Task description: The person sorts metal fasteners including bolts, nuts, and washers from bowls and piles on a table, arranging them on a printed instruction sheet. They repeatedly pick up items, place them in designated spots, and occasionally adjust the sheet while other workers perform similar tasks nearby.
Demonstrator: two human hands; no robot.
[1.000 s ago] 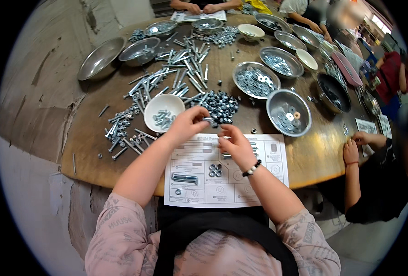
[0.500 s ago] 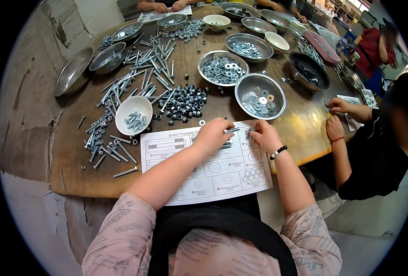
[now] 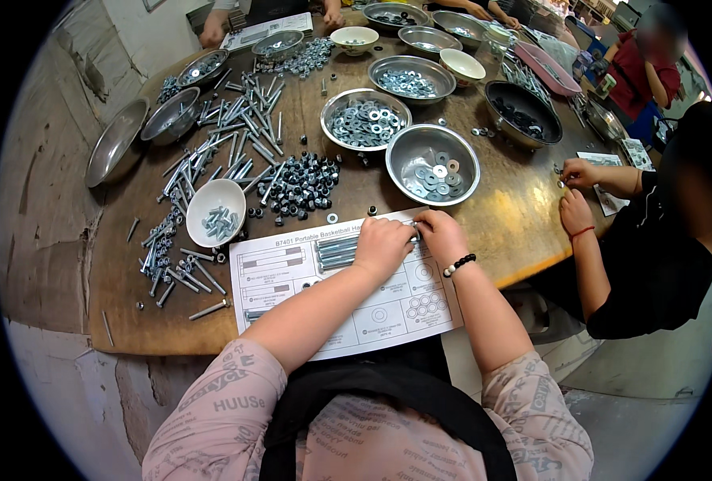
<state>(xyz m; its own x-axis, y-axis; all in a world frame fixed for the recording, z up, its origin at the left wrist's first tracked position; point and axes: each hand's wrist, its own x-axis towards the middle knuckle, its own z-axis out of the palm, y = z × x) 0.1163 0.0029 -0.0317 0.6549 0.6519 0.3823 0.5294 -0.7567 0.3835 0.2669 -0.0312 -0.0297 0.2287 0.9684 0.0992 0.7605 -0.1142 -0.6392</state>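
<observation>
My left hand [image 3: 382,247] is closed over the upper middle of a printed parts sheet [image 3: 340,333], its fingertips around a metal bolt [image 3: 414,234] that is mostly hidden. Right beside it my right hand [image 3: 442,238] pinches at the same spot, fingertips against the left ones; what it grips is covered. Several long bolts [image 3: 336,253] lie side by side on the sheet, left of my left hand. Another bolt [image 3: 255,315] rests at the sheet's left edge, and dark nuts [image 3: 308,285] show partly beside my left forearm.
Beyond the sheet stand a steel bowl of washers [image 3: 433,164], a fuller washer bowl [image 3: 366,120] and a white bowl of short bolts [image 3: 216,213]. Loose black-ringed nuts [image 3: 300,186] and scattered bolts [image 3: 240,120] cover the left side. A co-worker's hands [image 3: 578,192] are at the right edge.
My hands have come together, fingertips meeting over the bolt. The view has shifted, uncovering the long bolts on the sheet. Across the table, another person's hands have moved apart.
</observation>
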